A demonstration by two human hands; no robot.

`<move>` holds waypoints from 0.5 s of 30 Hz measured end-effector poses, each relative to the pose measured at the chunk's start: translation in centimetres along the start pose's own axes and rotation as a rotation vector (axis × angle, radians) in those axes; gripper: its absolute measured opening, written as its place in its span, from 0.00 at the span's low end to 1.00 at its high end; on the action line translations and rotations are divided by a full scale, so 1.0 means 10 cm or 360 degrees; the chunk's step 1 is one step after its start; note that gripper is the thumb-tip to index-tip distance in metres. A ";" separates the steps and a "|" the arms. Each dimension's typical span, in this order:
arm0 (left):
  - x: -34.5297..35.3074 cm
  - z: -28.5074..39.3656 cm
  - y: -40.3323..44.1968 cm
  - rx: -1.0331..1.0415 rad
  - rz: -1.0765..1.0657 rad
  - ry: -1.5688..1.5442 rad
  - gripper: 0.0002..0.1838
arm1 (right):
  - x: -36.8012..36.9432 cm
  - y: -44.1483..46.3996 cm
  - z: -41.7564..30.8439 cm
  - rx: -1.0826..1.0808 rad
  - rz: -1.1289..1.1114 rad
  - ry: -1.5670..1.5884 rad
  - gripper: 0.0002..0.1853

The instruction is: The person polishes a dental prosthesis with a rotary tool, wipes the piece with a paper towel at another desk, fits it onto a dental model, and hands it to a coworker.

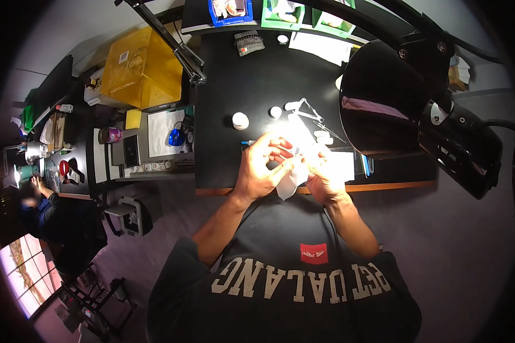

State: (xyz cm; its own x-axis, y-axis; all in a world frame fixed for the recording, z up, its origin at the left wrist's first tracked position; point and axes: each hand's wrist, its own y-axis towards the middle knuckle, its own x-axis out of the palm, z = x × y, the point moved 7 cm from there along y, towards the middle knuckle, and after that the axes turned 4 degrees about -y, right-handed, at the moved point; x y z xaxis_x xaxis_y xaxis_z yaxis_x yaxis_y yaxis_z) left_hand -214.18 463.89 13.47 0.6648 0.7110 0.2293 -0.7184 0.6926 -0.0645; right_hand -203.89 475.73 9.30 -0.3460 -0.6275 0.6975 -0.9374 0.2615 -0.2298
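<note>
Under the bright lamp, my left hand (pixel 262 170) curls its fingers, with the thumb and fingertips pinching a white tissue or cloth (pixel 289 182). From the other side my right hand (pixel 326 176) grips the same white piece, which hangs down between both hands. Glare washes out the fingertips, so any small thing within the folds cannot be made out. Just beyond the hands lie a white-lidded jar (pixel 240 120), a smaller white pot (pixel 276 112), a caliper-like metal tool (pixel 308 110) and some small white pieces (pixel 324 137).
A large black lamp head (pixel 377 103) hangs close on the right. Blue (pixel 230 23) and green bins (pixel 282 24) stand at the back, near a grey pouch (pixel 249 43). Leftward are a yellow box (pixel 142 68), a drawer with papers (pixel 165 134) and another person (pixel 46 200) at a bench.
</note>
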 end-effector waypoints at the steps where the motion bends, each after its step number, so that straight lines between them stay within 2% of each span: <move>1: 0.01 -0.06 -0.02 -0.0065 -0.0049 -0.0077 0.16 | 0.00 0.00 0.04 0.0057 -0.0062 0.0162 0.17; 2: 0.03 -0.12 -0.03 -0.0129 -0.0098 -0.0155 0.17 | 0.00 0.00 0.06 0.0121 -0.0073 0.0209 0.18; 4: 0.05 -0.13 -0.06 -0.0057 -0.0090 -0.0180 0.15 | 0.04 -0.02 0.10 0.0258 -0.0091 0.0303 0.21; 10: 0.06 -0.05 -0.05 0.0034 -0.0096 -0.0153 0.13 | 0.16 0.01 0.12 0.0352 -0.0188 0.0499 0.25; 15: 0.06 0.07 -0.04 0.0174 -0.0067 0.0057 0.13 | 0.25 0.03 0.09 0.0306 -0.0324 0.0515 0.24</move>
State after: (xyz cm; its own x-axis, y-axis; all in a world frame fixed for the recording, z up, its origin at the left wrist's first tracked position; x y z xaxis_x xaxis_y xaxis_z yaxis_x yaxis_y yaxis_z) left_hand -213.61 463.93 14.34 0.7003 0.6869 0.1946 -0.7066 0.7058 0.0513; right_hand -205.09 473.58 10.40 -0.1521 -0.3817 0.9117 -0.9860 -0.0047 -0.1665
